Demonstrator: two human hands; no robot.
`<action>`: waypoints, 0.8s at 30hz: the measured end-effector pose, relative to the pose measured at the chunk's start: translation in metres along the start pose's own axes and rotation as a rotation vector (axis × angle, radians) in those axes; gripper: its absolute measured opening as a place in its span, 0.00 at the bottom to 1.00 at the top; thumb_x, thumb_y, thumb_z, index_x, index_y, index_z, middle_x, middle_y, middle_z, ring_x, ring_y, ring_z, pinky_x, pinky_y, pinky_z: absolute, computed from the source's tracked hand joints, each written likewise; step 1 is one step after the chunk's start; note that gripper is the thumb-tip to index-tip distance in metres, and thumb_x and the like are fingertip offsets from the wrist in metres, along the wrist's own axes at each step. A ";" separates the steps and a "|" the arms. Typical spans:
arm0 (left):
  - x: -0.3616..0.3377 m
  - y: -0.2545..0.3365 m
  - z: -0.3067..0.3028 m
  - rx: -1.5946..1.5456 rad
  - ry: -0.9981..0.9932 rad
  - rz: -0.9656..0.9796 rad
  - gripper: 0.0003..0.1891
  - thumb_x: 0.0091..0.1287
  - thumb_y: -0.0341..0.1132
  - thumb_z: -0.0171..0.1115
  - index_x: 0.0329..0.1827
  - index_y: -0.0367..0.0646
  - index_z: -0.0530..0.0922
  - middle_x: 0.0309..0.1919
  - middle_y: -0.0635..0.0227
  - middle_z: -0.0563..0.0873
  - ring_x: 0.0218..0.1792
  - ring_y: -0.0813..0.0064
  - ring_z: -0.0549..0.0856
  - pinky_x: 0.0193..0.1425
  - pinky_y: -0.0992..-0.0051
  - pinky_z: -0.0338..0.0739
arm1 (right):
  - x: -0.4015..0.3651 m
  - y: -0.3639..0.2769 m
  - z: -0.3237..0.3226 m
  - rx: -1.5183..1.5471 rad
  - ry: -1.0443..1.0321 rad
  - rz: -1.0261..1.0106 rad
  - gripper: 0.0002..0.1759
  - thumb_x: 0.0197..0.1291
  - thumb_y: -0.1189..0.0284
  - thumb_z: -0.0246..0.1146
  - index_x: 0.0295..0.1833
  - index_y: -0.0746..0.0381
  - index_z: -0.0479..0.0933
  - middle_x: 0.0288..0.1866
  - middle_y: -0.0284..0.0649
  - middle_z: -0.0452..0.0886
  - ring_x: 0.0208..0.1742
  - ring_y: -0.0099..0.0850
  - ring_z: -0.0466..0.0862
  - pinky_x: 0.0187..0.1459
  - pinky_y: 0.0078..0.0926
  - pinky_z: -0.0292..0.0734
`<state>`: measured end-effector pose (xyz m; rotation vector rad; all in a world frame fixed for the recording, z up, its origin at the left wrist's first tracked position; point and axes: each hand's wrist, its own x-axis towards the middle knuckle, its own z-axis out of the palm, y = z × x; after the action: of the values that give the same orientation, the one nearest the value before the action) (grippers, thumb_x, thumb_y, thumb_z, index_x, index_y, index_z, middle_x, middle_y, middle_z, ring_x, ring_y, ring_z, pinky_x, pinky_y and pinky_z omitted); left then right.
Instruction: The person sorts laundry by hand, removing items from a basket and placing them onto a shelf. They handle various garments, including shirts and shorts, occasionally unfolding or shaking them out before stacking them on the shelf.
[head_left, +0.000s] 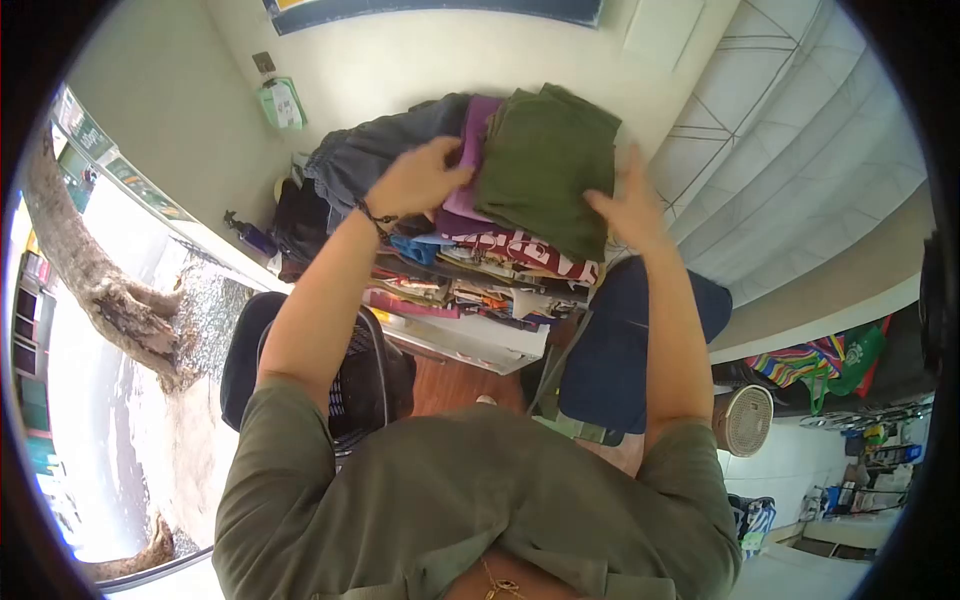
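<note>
A folded olive-green garment (548, 165) lies on top of a pile of folded clothes against the wall. Beside it on the left, a purple garment (478, 130) shows from under its edge, and a dark grey garment (370, 155) lies further left. My left hand (420, 182) is at the purple cloth, thumb and fingers apart. At the green garment's right edge is my right hand (630, 205), fingers spread and slightly blurred, the thumb near the cloth. Below the green garment, a red and white printed cloth (530, 255) sticks out of the pile.
Under the pile, a white shelf unit (470, 345) holds more folded clothes. A black chair (375, 375) stands at lower left, a dark blue padded seat (610, 350) at lower right. A sheer curtain (790, 190) hangs on the right. A dark bottle (255, 236) stands left of the clothes.
</note>
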<state>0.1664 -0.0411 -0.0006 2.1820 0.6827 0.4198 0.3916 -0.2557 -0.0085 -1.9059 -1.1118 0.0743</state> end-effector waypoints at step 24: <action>-0.053 -0.088 -0.022 -0.038 1.176 0.434 0.18 0.65 0.31 0.60 0.58 0.35 0.77 0.64 0.49 0.74 0.63 0.57 0.74 0.68 0.61 0.64 | 0.033 -0.039 0.102 -0.756 -0.105 -0.183 0.48 0.49 0.26 0.58 0.74 0.36 0.66 0.79 0.49 0.57 0.79 0.57 0.55 0.71 0.72 0.46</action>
<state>0.0835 -0.0117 -0.0586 1.8737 0.7419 1.9869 0.3391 -0.1561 -0.0293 -2.4564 -1.5212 -0.4074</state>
